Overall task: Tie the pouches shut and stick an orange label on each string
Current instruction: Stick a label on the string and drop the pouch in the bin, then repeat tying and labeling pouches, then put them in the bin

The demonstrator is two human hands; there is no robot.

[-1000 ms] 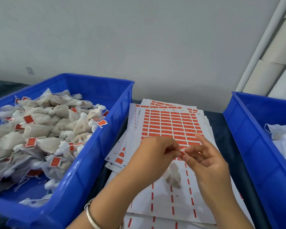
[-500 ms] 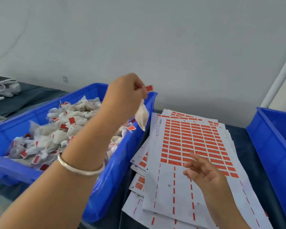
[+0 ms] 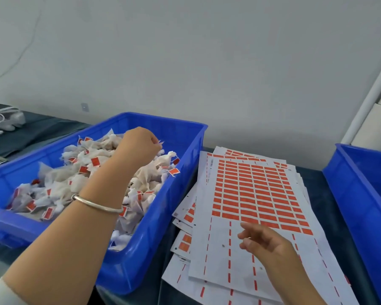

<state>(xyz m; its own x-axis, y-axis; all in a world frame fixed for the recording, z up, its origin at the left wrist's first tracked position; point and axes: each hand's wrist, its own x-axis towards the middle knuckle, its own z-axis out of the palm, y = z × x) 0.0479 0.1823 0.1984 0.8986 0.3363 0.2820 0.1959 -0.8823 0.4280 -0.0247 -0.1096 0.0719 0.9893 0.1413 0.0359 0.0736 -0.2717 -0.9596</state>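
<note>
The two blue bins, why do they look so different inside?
The left bin is heaped with white pouches carrying orange labels; the right bin shows mostly bare blue, with only a bit of white stuff at the frame edge. The left bin shows whole; the right bin is cut off. Both are blue plastic.

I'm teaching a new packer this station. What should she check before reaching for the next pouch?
1. Left hand is over the left bin: ok.
2. Finished pouch released: cannot tell; the curled fingers may be pinching a label at their tips.
3. Right hand free: ok, fingers relaxed and holding nothing, above the label sheet.
4. Labels left on the top sheet: ok, many orange rows remain.
5. Untied pouches in the right bin: cannot tell, only a bit of white shows at the frame edge.
</note>
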